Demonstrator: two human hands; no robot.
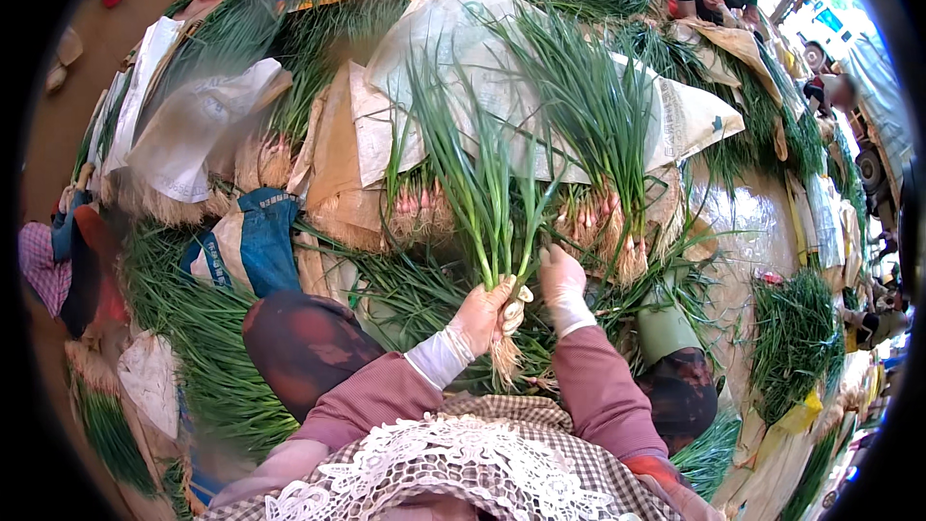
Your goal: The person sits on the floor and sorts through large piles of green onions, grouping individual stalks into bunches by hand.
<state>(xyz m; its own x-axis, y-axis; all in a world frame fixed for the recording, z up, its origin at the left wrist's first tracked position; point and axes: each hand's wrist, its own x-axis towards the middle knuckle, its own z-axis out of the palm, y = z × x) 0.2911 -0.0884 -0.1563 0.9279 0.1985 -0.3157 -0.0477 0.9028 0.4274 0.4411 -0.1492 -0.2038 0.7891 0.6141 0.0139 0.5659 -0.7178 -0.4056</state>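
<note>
My left hand (482, 316) is closed around the lower stalks of a bunch of green onions (494, 222). Their long leaves fan out away from me, and pale roots hang below the fist. Just right of that grip, my right hand (562, 280) is closed beside the stalks; whatever its fingers pinch is hidden. A small whitish piece (522, 297) shows between the hands, too small to name. Beyond them, more green onions lie with reddish-white bulbs: a bundle (606, 135) on the right and a smaller one (417, 205) on the left.
A white woven sack (424, 48) lies under the far bundles. Loose green leaves (207, 347) cover the ground on my left, near a blue-and-white sack (260, 241). Another pile (796, 347) is at right. Other people sit at far right and left.
</note>
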